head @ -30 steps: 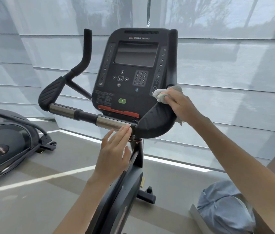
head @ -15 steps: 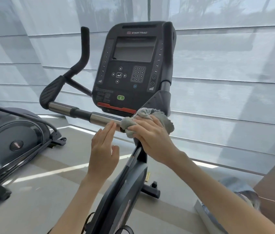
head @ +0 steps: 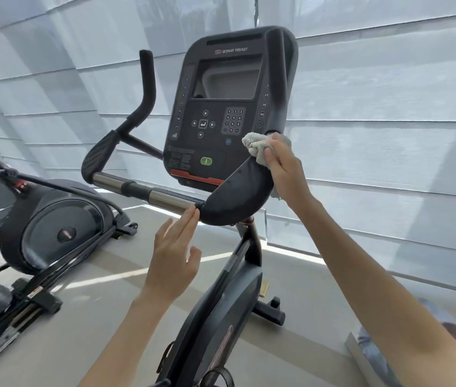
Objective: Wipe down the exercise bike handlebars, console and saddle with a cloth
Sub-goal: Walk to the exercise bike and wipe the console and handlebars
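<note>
Two hands are up at the front of the exercise bike [head: 221, 317]. The right hand [head: 285, 166] has its fingers and thumb curled round a bunched grey cloth [head: 257, 146] and presses it onto the upper end of the curved black pad [head: 238, 196] on the right side of the handlebar [head: 165, 201], just below the foot of the right upright grip [head: 279, 79]. Part of the cloth sticks out above the thumb, and a corner hangs behind the pad under the wrist. The left hand [head: 173, 258] holds nothing: its fingers are straight and close together, thumb apart, and the fingertips [head: 190, 219] touch the underside of the handlebar where the shiny metal tube meets the black pad. The console [head: 221, 107] stands just above the bar with a dark screen, a number keypad and a green button [head: 206, 161] near its lower edge; the cloth lies just beside its lower right corner. On the left the handlebar ends in a second ribbed pad [head: 101, 155] and a bent upright grip [head: 148, 79]. Another black exercise machine [head: 53, 227] stands on the grey floor [head: 109, 303] to the left, and pale blinds [head: 389, 135] cover the windows behind.
</note>
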`<state>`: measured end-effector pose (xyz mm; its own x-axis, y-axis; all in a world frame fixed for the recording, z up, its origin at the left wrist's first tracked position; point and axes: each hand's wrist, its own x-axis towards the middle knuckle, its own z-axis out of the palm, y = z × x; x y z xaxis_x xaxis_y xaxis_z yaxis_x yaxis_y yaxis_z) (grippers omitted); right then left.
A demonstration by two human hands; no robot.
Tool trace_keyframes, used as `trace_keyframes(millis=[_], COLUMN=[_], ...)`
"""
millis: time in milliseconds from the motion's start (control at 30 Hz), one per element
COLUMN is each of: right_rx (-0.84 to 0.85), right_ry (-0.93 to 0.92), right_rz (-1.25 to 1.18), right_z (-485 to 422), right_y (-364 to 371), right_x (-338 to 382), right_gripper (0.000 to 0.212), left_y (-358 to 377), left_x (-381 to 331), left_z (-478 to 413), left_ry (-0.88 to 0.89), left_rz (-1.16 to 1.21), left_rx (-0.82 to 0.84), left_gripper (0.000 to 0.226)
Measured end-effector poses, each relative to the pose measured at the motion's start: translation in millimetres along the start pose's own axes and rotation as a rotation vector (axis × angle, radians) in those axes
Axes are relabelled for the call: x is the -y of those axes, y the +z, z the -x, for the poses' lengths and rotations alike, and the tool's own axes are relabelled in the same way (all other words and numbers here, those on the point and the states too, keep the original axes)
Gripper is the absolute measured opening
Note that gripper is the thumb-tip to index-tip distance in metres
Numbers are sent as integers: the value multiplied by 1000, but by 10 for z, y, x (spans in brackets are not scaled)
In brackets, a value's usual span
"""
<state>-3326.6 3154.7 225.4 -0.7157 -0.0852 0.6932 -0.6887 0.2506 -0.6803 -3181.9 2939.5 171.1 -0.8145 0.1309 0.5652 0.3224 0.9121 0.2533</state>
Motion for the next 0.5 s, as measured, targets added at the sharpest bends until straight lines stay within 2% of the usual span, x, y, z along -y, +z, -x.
trace_keyframes(millis=[133,333,500], right_rx=[-156,-300,-390], right_ry=[-7,155,261], right_rz=[-154,-226,-153], right_z=[145,343,512], right_y=[185,358,487], right_x=[-14,157,281], right_gripper=[23,21,24], left_y=[-3,20,46], left_x=[-21,66,220], left_z=[6,7,1], left_ry=[-6,11,98], left_rz=[5,29,66], left_rx=[14,22,30], left_gripper=[67,68,69])
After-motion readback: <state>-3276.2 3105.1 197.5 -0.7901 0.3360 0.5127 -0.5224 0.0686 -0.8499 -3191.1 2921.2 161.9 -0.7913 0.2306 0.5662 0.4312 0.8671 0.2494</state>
